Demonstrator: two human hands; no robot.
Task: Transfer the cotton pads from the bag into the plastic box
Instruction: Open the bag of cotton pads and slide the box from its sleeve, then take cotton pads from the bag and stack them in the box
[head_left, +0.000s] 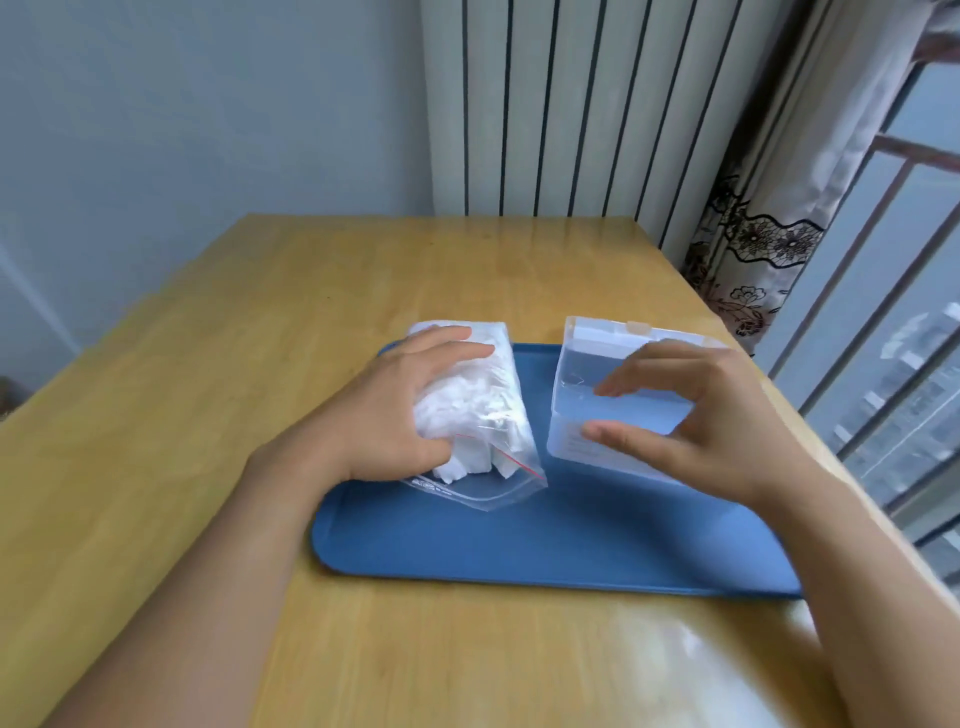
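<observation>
A clear zip bag (485, 410) stuffed with white cotton pads lies on the left part of a blue tray (519, 540), its red-lined mouth pointing toward me. My left hand (395, 410) grips the bag, with the fingers over its top and the thumb against its near side. A clear plastic box (587, 358) with a closed lid stands on the right part of the tray. My right hand (691, 415) is spread over the box's near right side, with the thumb and fingers apart and lightly curved. Whether the fingertips touch the box is unclear.
The tray lies on a wooden table (208, 415), whose right edge runs close to the box. Behind the table stand a white radiator (545, 104) and a patterned curtain (753, 244). A window with railings (893, 322) is at the right.
</observation>
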